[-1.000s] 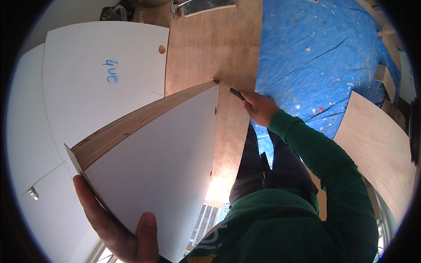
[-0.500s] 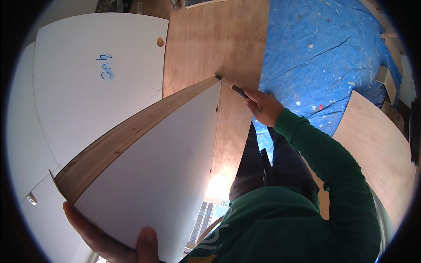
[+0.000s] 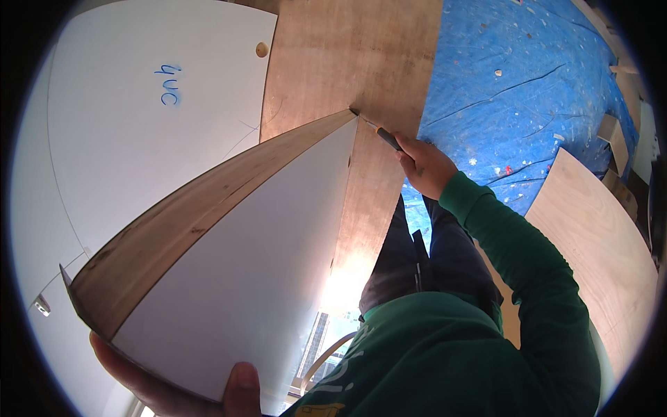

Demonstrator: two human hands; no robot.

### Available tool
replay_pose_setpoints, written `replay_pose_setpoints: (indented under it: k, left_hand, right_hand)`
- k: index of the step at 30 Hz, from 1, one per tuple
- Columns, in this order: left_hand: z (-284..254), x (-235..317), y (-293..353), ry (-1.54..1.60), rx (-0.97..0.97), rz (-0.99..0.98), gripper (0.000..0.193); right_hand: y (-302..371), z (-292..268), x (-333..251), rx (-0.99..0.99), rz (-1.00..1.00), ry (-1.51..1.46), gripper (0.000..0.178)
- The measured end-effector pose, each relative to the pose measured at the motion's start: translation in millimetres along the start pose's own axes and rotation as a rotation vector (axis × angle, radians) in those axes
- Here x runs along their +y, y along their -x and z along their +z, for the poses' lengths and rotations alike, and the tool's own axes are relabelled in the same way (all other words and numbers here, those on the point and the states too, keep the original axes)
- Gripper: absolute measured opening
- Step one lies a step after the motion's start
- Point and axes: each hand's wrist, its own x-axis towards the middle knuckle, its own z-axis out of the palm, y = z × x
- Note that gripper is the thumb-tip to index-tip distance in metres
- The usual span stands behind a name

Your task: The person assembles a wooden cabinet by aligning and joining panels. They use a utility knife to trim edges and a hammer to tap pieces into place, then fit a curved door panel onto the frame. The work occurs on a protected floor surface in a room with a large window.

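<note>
A white-faced panel [image 3: 243,243] with a wide bare wood edge [image 3: 201,208] stands on edge, running away from me. At its near end my left hand [image 3: 174,389] is closed round the corner, thumb on the white face and fingers underneath. A thin dark strip [image 3: 68,281] sticks out past that end. My right hand [image 3: 425,165] grips a slim tool [image 3: 387,137] with a black handle, an orange collar and a thin metal shank; its exact kind is unclear. The shank's tip is at the panel's far corner, beside a small dark end of edging [image 3: 354,111].
A plywood surface [image 3: 347,55] lies under the panel. White boards [image 3: 167,139], one marked in blue and with a round hole, are at the left. A stained blue sheet [image 3: 500,90] spreads at the right, with a pale plywood piece [image 3: 590,243] on that side.
The panel's far corner and the tool have shifted slightly up and right in view, its near end slightly left and down. Both hands keep their grip.
</note>
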Motion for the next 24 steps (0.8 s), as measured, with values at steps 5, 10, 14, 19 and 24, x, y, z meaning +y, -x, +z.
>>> replay_pose_setpoints:
  k: [5,10,14,19,24]
  left_hand:
    - [4.7,-5.9,-1.0,0.139,0.147,-0.044,0.113]
    - [-2.7,3.8,-1.3,-0.084,0.001,-0.13,0.113]
    - [7.8,4.5,3.2,0.184,0.222,-0.204,0.111]
    - [13.3,-2.0,10.5,0.313,0.169,-0.202,0.11]
    - [15.1,0.7,13.9,0.334,0.211,-0.169,0.111]
  right_hand:
    - [9.0,0.3,6.0,-0.006,0.02,0.025,0.043]
    - [19.3,4.5,11.0,0.068,-0.031,0.044,0.044]
    - [23.8,1.7,10.4,-0.003,0.035,0.088,0.043]
    - [24.9,-7.4,2.0,0.034,0.056,-0.055,0.039]
    - [11.7,-8.1,-6.1,0.041,0.018,-0.128,0.037]
